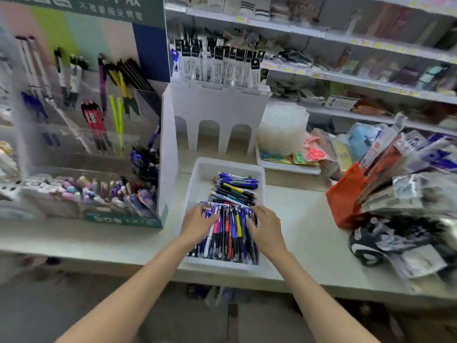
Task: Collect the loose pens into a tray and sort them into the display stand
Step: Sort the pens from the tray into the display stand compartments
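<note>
White tray [200, 169] holds pens [233, 233] in two heaps; left hand [197, 221] and right hand [266, 227] rest open-fingered on the near heap.

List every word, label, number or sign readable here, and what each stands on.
Nothing reads clearly enough to quote.
Dark green header board above the clear plastic pen display stand: white Chinese characters, blurred.
Black-topped white refill packets: print too small.
Yellow shelf-edge price tags: too small.
Green strip at the stand's foot: white print, blurred.
Black fabric cap: white emblem, blurred.
</note>
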